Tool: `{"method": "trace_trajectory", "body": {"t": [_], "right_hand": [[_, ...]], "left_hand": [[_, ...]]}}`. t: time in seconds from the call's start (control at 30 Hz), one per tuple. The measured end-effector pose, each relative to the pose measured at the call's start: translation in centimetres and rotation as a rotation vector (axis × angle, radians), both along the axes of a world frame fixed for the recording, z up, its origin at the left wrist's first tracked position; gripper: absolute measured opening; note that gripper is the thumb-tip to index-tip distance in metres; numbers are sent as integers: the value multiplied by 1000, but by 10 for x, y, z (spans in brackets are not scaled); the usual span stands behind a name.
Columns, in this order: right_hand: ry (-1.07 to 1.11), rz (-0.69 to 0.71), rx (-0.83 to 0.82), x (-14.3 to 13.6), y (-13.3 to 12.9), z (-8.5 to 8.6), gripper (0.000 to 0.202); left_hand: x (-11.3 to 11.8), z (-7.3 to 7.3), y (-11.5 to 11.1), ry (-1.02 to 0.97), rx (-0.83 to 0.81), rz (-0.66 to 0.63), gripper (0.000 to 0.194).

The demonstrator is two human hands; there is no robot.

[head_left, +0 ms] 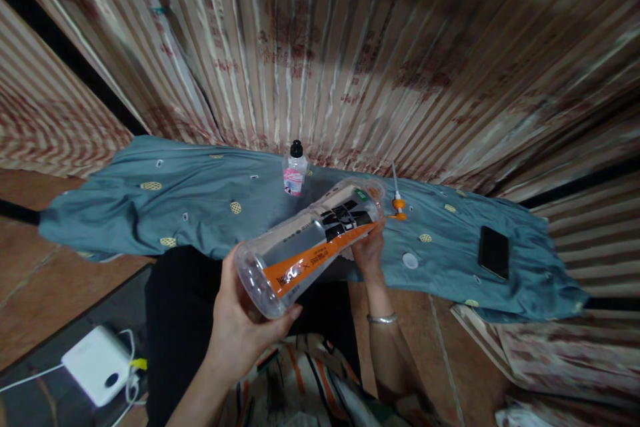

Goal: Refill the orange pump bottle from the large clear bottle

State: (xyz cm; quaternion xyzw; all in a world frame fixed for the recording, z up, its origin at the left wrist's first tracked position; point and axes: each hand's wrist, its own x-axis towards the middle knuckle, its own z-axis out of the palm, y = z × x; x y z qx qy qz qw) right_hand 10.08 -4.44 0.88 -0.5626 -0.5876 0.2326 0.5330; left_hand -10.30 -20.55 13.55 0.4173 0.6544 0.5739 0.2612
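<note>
A large clear plastic bottle (300, 243) with an orange and black label lies tilted in the air between my hands, above my lap. My left hand (243, 317) grips its lower left end, thumb along the edge. Around the upper right end my right hand (369, 247) is closed, its fingers partly hidden behind the bottle. Just beyond, on the blue cloth, an orange pump head (399, 205) with a pale tube lies apart from the bottle. A small clear bottle (295, 177) with a black cap and pink label stands upright behind.
A blue patterned cloth (200, 193) covers the narrow table. On its right side lie a black phone (494, 252) and a round white disc (410, 260). A white box with cables (97, 365) sits at lower left. Striped curtains (320, 47) hang close behind.
</note>
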Motion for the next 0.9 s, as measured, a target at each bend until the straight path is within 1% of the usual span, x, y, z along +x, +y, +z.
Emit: {"method": "trace_trajectory", "body": {"t": [0.1,0.17,0.23,0.37,0.43,0.67,0.83,0.9], "right_hand": [[-4,-18,-35,0,-1,1,55],[0,-8,-33,-1,-1,2,56],[6,6,-26,-1,-2,3,55],[13,9,-27,-1,-2,4,53],[16,7,-30,-1,-2,5,55],[33,12,-6,-1,-1,3,64],[10,10,-18,0,0,0,66],[1,6,-14,0,0,-1,66]], "left_hand": [[-1,-7,-2,-2,17,-15,79],[-2,-12,-3,-2,47,-15,79],[-2,-14,-3,-2,48,-21,80],[0,-9,-2,-28,13,-18,78],[0,-6,-2,-36,7,-13,79],[-1,-9,-2,0,0,-7,80],[0,0,1,-51,-16,-9,79],[0,2,0,-49,-21,-12,79]]}}
